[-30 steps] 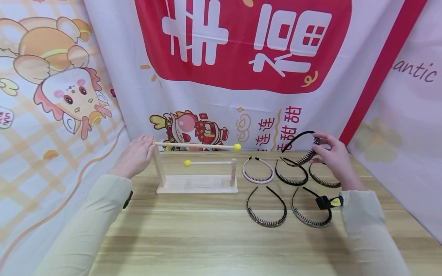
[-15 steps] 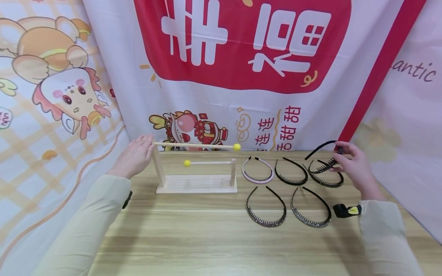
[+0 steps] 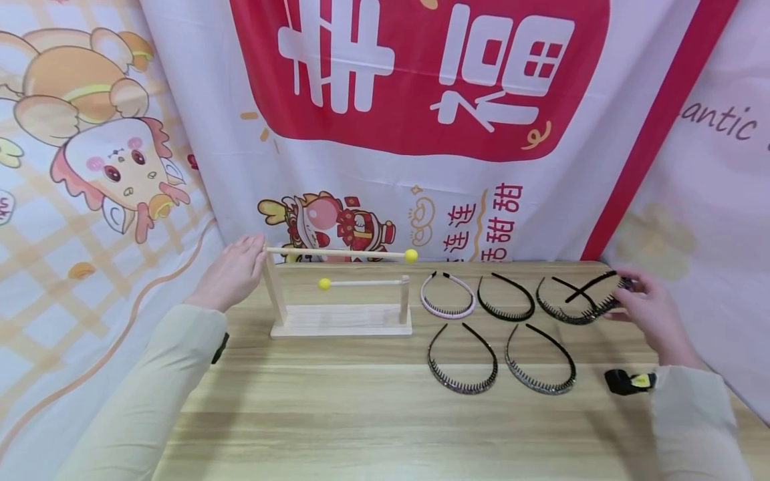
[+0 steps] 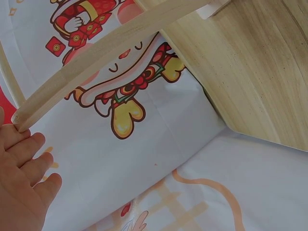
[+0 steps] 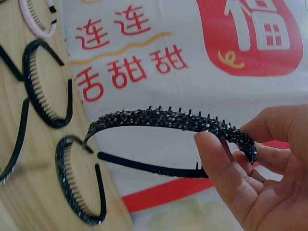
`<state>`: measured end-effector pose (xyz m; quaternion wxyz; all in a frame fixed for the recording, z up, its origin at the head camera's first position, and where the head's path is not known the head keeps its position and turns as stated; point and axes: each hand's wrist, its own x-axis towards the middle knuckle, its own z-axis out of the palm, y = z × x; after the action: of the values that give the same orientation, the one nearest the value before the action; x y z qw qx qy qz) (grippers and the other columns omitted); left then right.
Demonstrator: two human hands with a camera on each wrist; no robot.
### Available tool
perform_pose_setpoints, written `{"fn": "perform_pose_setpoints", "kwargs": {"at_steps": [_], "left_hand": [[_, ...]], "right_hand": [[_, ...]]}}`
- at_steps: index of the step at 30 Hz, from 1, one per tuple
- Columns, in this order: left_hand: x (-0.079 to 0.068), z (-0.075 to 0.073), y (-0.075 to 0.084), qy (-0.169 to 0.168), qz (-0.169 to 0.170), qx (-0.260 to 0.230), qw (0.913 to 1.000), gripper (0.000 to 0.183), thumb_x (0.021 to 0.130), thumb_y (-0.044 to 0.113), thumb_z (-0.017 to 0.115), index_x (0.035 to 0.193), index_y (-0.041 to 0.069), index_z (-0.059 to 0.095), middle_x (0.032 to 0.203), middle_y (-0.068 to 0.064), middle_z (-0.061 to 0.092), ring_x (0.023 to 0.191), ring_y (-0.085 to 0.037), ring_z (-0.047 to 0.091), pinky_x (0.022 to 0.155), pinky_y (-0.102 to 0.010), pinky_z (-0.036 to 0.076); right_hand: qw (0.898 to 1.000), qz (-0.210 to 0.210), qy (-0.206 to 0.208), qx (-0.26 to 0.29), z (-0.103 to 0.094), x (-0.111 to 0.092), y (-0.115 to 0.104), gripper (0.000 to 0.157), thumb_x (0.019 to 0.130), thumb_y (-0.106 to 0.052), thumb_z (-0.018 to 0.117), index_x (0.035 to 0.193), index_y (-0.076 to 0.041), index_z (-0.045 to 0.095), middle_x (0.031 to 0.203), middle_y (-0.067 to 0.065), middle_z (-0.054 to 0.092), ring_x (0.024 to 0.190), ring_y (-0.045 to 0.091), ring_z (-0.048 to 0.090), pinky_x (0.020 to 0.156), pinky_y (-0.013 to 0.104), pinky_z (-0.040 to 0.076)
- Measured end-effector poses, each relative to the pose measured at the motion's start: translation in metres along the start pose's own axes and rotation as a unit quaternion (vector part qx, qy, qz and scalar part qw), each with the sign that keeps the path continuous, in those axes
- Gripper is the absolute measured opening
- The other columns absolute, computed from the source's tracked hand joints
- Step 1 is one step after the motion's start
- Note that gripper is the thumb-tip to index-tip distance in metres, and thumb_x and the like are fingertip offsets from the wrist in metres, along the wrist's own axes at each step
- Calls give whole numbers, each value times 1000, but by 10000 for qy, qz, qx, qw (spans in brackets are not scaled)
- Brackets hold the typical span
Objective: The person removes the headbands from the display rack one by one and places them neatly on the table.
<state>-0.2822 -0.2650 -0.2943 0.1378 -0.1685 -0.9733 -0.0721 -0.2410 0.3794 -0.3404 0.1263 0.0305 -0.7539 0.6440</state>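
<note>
My right hand (image 3: 652,317) pinches a black glitter headband (image 5: 163,118) between thumb and fingers. In the right wrist view its sparkly, toothed band arches leftward from the fingertips. In the head view it overlaps another dark headband (image 3: 565,318) at the back right of the table. At the left, my left hand (image 3: 231,272) rests with extended fingers against the top of the taller post (image 4: 96,62) of a small wooden rack (image 3: 343,329). The rack has two horizontal rods with yellow ball ends; both are bare.
Right of the rack lie a pink headband (image 3: 448,312) and a plain black headband (image 3: 508,315). In front of them are two more glittery headbands, one dark (image 3: 463,388) and one silvery (image 3: 541,387). Printed cloth (image 3: 361,150) hangs behind the wooden table (image 3: 385,421).
My right hand has carried the glitter headband rightward and lower, from above the black headband to over the back right one. My left hand stays at the post.
</note>
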Motion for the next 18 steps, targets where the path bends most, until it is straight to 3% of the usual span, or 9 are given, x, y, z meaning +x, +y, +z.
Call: {"fn": "perform_pose_setpoints", "kwargs": {"at_steps": [4,5,9,11,14,16,17,18], "left_hand": [[0,0,0,-11,0,-10,10000,48,101,17,25,137,-15,26,139,-34,26,129,-48,19,108,-53,13],[0,-1,0,-17,-4,-18,10000,48,101,17,25,137,-15,26,139,-34,26,129,-48,19,108,-53,13],[0,-1,0,-34,-29,-28,10000,48,101,17,25,137,-15,26,139,-34,26,129,-48,19,108,-53,13],[0,-1,1,-37,-34,-19,10000,48,101,17,26,137,-15,26,139,-34,27,129,-48,20,108,-53,13],[0,-1,1,-31,-38,-8,10000,48,101,18,26,137,-15,26,139,-34,27,129,-48,20,108,-54,14],[0,-1,2,-40,-48,-17,10000,48,102,18,26,137,-15,26,139,-34,27,129,-48,20,108,-54,13],[0,-1,2,-42,-42,-18,10000,48,102,18,26,137,-14,26,139,-34,27,129,-48,20,108,-54,14],[1,-1,2,-42,-41,-25,10000,48,102,18,26,137,-14,25,139,-34,27,129,-48,20,108,-54,13]], "right_hand": [[9987,225,-3,-460,-12,-1,12,29,90,1,46,118,-6,46,90,11,41,65,10,59,58,31,57],[9993,196,-88,-293,-18,2,21,30,90,1,47,119,-3,47,88,13,42,64,13,61,58,32,57],[9963,528,-246,-637,-35,8,44,51,92,-3,46,136,11,26,95,21,40,66,17,62,61,37,57],[9979,537,-282,-234,-52,15,70,44,92,-2,49,134,0,39,94,19,45,65,21,63,60,39,57],[9953,746,-268,-550,-69,20,92,44,93,-6,47,136,-5,38,96,16,46,67,22,63,64,41,56],[9956,769,-206,-503,-87,25,119,34,95,-12,49,128,-22,46,93,8,50,67,25,64,65,42,56],[9935,867,-231,-703,-91,24,122,33,96,-16,48,128,-24,45,94,8,50,68,25,64,66,41,56],[9904,960,-282,-951,-89,18,114,35,96,-17,46,131,-17,42,93,7,51,68,25,64,67,41,56]]}}
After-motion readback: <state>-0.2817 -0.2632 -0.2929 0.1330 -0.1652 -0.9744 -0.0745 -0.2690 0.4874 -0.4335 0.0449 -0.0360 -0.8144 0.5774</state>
